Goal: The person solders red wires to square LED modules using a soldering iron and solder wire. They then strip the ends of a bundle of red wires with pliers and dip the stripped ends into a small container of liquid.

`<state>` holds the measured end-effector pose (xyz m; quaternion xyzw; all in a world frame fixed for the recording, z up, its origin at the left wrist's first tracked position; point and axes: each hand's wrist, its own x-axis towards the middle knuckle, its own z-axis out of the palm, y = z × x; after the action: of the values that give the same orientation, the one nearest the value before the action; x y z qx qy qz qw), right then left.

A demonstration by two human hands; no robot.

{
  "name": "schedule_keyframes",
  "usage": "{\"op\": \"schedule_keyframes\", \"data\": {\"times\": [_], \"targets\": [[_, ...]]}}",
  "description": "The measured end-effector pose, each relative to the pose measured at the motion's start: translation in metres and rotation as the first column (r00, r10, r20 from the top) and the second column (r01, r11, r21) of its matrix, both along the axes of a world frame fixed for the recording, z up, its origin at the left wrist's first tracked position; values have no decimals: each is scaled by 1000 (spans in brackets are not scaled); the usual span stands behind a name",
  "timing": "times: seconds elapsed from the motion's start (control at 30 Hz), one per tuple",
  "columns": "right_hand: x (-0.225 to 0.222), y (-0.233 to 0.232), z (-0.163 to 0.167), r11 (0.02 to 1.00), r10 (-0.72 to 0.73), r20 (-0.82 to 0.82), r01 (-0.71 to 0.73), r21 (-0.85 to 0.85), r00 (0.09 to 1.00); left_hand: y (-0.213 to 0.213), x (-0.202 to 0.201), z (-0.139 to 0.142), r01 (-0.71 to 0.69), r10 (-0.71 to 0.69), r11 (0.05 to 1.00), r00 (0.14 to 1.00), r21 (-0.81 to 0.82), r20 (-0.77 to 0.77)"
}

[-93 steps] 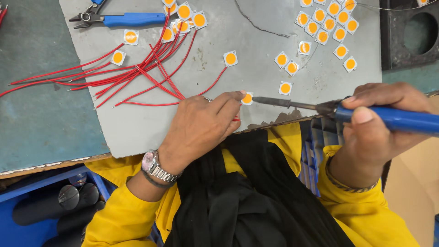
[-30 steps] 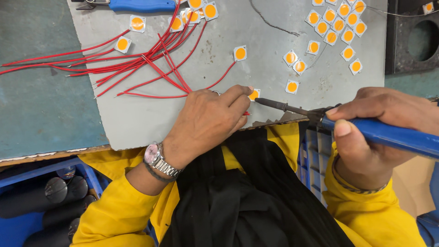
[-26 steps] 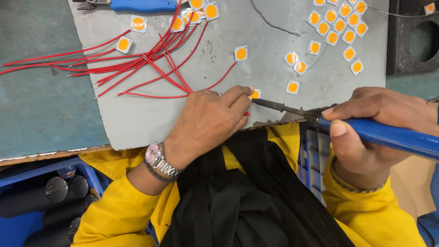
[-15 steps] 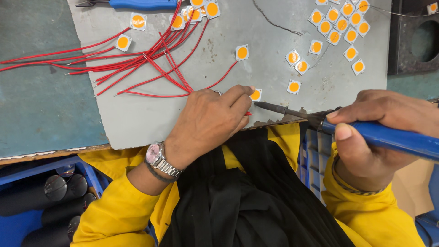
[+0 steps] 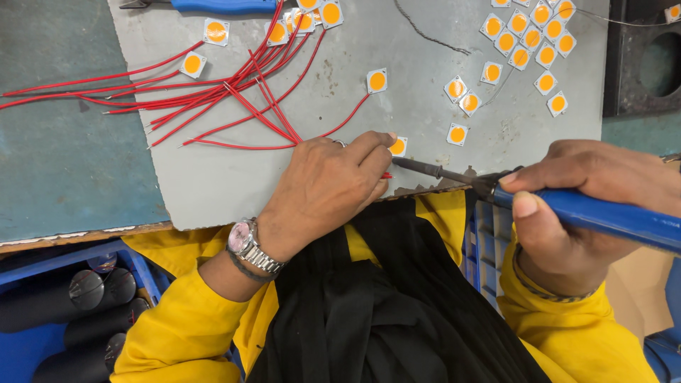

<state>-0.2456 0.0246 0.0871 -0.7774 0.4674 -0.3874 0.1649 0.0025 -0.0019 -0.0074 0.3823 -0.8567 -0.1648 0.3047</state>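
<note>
The left hand (image 5: 323, 188) rests knuckles-up on the grey work mat (image 5: 234, 181), fingers curled together and pinching the end of a red wire (image 5: 386, 175) against the mat, with the fingertips just beside a small square LED chip (image 5: 399, 147) with a yellow centre. The right hand (image 5: 589, 191) is wrapped closed around the blue handle of a soldering iron (image 5: 603, 216), thumb pressed on the handle's near side; the iron's dark tip (image 5: 399, 162) lies level, pointing left, and meets the chip's lower edge beside the left fingertips. The chip sits near the mat's front edge. A bundle of red wires (image 5: 213, 96) fans across the mat's left half, several ending in chips. Loose LED chips (image 5: 525, 42) are scattered on the mat's upper right. A blue-handled plier (image 5: 213, 6) lies at the top edge. Black cylinders (image 5: 67, 308) lie in a blue bin at lower left.
</note>
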Motion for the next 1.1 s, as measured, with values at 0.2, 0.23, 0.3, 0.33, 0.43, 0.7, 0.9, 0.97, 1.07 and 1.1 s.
{"op": "schedule_keyframes", "data": {"times": [0.2, 0.23, 0.3, 0.33, 0.43, 0.7, 0.9, 0.97, 1.07, 1.1], "targets": [[-5, -5, -3, 999, 34, 50, -33, -18, 998, -1, 1, -1, 3, -3, 1000, 1000, 1, 9], [-6, -5, -4, 1000, 24, 54, -23, -14, 998, -1, 1, -1, 4, -4, 1000, 1000, 0, 7], [-5, -4, -6, 1000, -6, 63, 6, -5, 998, -1, 1, -1, 5, -5, 1000, 1000, 0, 3], [-5, -3, -6, 1000, -9, 61, 9, -5, 998, -1, 1, 0, 3, -3, 1000, 1000, 3, 3], [-3, -4, -5, 1000, 10, 44, -10, -7, 999, -1, 0, 0, -4, 4, 1000, 1000, 6, 6], [7, -9, 0, 1000, 8, -9, -8, -16, 1000, 0, 0, -1, -6, 6, 1000, 1000, 6, 3], [1, -5, 1, 1000, 19, -16, -19, 5, 1000, -1, 0, -1, -6, 6, 1000, 1000, -14, 9], [-4, -5, 0, 1000, 11, 4, -11, 3, 1000, -1, 0, -1, 1, -1, 1000, 1000, -4, 15], [-8, -7, -3, 1000, -1, 53, 1, -4, 999, -2, 0, -1, 3, -3, 1000, 1000, -2, 23], [-9, -7, -3, 1000, 6, 56, -6, -4, 998, -2, 0, -2, 2, -2, 1000, 1000, -3, 27]]}}
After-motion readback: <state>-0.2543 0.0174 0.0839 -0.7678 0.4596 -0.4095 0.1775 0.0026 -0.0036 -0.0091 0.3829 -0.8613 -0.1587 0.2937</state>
